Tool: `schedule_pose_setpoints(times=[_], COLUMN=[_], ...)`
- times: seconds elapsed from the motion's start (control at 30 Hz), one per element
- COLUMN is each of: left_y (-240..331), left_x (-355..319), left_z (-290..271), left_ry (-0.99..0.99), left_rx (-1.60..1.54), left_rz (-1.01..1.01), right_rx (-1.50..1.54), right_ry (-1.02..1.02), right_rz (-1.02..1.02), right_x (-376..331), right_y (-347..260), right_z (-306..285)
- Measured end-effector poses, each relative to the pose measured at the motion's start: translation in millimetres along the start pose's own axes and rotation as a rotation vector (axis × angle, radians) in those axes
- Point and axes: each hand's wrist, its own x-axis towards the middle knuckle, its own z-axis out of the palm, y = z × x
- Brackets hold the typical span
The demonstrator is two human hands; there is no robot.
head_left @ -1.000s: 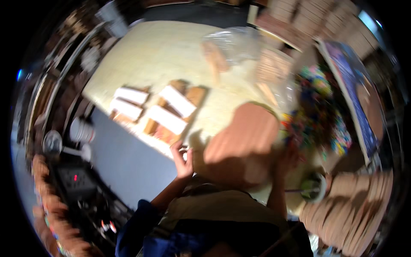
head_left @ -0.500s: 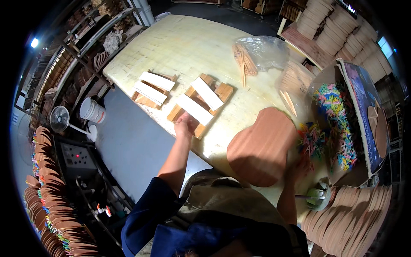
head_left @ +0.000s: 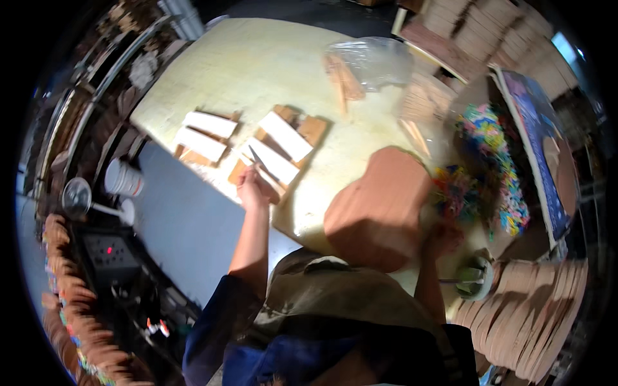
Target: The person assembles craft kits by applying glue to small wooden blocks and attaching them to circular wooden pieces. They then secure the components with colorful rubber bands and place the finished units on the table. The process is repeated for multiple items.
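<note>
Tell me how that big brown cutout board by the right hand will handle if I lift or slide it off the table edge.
The brown cutout board looks thin, flat and rigid, so probably stiff and fairly light. It lies at the table edge, so a push could tip it off. The right hand is at its rim, blurred; the left hand is on the blocks.

Brown board (head_left: 376, 206), multicoloured heap (head_left: 489, 167)

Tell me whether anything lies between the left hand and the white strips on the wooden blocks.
Nothing visible does. The left hand is already at the near end of the closest white strip, holding a thin dark tool against it. The right hand is by the brown board.
</note>
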Motion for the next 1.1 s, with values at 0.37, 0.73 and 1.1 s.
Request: schedule_pose_setpoints(times=[0.37, 0.73, 1.1], left_y=[-55.7, -106.6, -109.5], left_x=[-135.2, -149.9, -145.2], left_z=[144.7, 161.2, 160.4], left_ry=[-1.229, -1.475, -1.465], left_rx=[0.787, 0.78, 0.737], left_rz=[0.749, 0.73, 0.68], right_rx=[0.877, 1.823, 1.872], right_ry=[-0.475, -0.765, -0.882], right_rz=[0.172, 0.776, 0.733], right_x=[38.6, 0.5, -5.2], right_y=[-19.9, -26.6, -53.5], right_z=[-57.2, -30.1, -51.2])
